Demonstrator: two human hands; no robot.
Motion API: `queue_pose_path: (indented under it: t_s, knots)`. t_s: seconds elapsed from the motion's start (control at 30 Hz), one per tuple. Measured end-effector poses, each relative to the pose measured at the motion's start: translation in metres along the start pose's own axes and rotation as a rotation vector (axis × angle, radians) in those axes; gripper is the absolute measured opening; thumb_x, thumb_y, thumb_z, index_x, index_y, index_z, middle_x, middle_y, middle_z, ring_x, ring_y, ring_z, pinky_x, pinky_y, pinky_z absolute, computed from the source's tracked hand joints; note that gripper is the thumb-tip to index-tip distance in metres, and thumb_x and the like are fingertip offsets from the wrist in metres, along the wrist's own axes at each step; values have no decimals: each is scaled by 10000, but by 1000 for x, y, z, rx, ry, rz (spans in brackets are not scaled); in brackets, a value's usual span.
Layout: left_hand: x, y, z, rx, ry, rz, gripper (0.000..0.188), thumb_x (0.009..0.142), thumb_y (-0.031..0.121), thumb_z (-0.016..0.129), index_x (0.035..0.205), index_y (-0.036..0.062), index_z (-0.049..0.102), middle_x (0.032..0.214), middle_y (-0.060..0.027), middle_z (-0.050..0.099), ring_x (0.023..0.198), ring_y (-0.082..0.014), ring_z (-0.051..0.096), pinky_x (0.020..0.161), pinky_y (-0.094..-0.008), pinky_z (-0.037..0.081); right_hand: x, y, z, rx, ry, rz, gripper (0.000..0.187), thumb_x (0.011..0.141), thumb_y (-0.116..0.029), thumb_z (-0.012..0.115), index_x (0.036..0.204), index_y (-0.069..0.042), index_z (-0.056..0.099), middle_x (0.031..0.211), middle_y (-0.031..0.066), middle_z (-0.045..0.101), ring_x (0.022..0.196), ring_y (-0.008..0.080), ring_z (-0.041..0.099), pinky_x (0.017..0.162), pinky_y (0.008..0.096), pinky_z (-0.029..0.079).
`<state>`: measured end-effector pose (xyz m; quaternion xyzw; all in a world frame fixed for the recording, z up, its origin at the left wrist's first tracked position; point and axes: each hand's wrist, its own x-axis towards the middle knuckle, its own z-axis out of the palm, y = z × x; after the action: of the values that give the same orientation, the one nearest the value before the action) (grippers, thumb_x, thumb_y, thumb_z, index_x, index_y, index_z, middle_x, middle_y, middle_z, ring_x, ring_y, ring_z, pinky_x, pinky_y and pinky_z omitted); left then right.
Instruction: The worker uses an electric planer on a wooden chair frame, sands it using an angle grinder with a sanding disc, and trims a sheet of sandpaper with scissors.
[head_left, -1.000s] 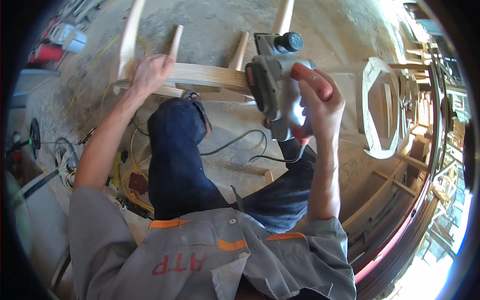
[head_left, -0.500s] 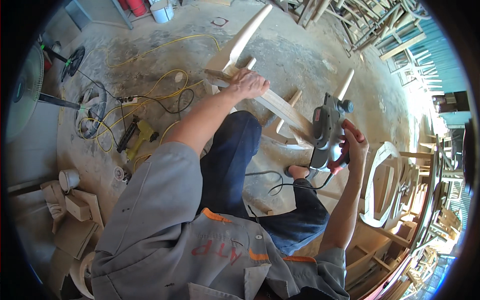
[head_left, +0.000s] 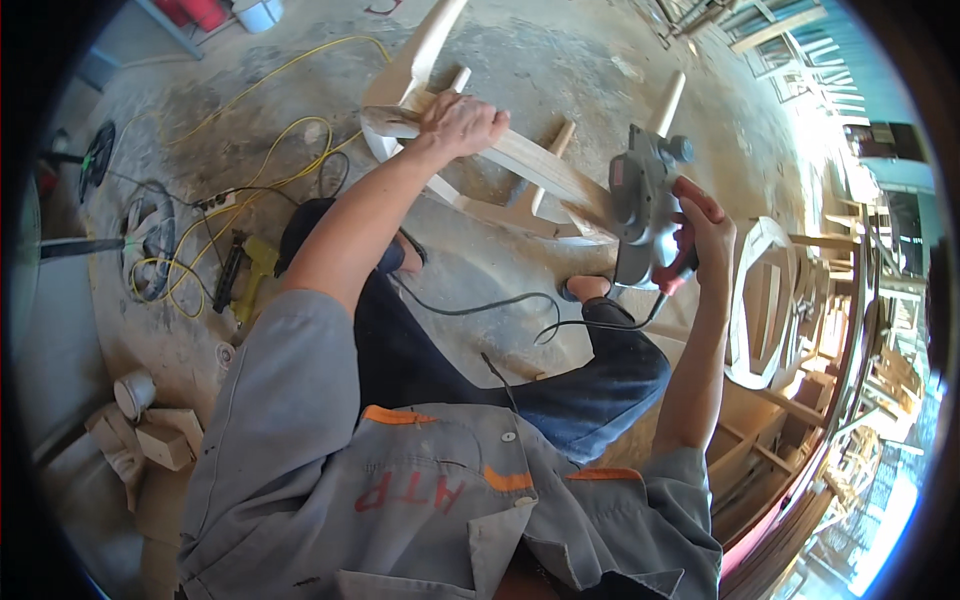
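Note:
A pale wooden chair frame (head_left: 545, 165) stands tilted on the floor ahead of me, its tapered legs pointing away. My left hand (head_left: 462, 126) is wrapped over the frame's long rail, near its left end. In my right hand (head_left: 710, 232) is the red rear handle of a grey electric hand planer (head_left: 640, 190). The planer is at the right end of that rail; whether its sole touches the wood is hidden. A black cord (head_left: 600, 322) trails from its handle across the floor.
Yellow hose (head_left: 290, 135) and dark cables loop over the concrete at left, beside a yellow-green nail gun (head_left: 245, 275) and a power strip (head_left: 215, 202). A fan base (head_left: 150, 245) stands there. Cardboard boxes (head_left: 165, 440) lie lower left. Wooden frames (head_left: 760, 300) lean at right.
My view has shifted, so the scene sits further left and higher. My left leg has moved out from beside the frame, to the left. Both hands keep their grips.

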<state>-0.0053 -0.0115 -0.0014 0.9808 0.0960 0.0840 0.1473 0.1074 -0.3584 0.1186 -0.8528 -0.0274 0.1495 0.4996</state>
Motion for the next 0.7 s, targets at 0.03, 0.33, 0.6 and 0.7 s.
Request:
queue_pose_path:
  t_s: [0.03, 0.33, 0.6, 0.7]
  knots:
    - [0, 2, 1, 4, 11, 15, 504, 941, 420, 393, 738, 86, 710, 774, -154, 698, 800, -313, 680, 845, -448, 494, -1, -1, 0, 17, 29, -16, 357, 809, -176, 731, 1094, 18, 636, 749, 93, 666, 553, 136, 599, 486, 254, 494]
    - [-53, -96, -16, -280, 717, -88, 1072, 593, 626, 802, 1378, 39, 368, 1329, -229, 482, 1245, -358, 459, 1072, -464, 345, -7, -1, -5, -130, 58, 11, 313, 806, -179, 717, 1057, 2, 675, 692, 68, 663, 517, 117, 585, 465, 248, 467]
    - [-77, -123, 29, -821, 52, -321, 882, 554, 425, 905, 1267, 64, 532, 1197, -136, 628, 1138, -281, 586, 950, -383, 460, -13, 11, -6, -170, 75, 25, 254, 815, -158, 712, 1003, 3, 656, 694, 81, 630, 477, 122, 549, 424, 242, 452]
    - [-77, -107, 25, -625, 40, -311, 861, 515, 500, 898, 1186, 75, 567, 1111, -143, 647, 1076, -317, 609, 910, -393, 478, -18, 16, -4, -152, 121, 16, 245, 799, -147, 674, 979, 18, 684, 680, 61, 638, 465, 102, 553, 427, 238, 463]
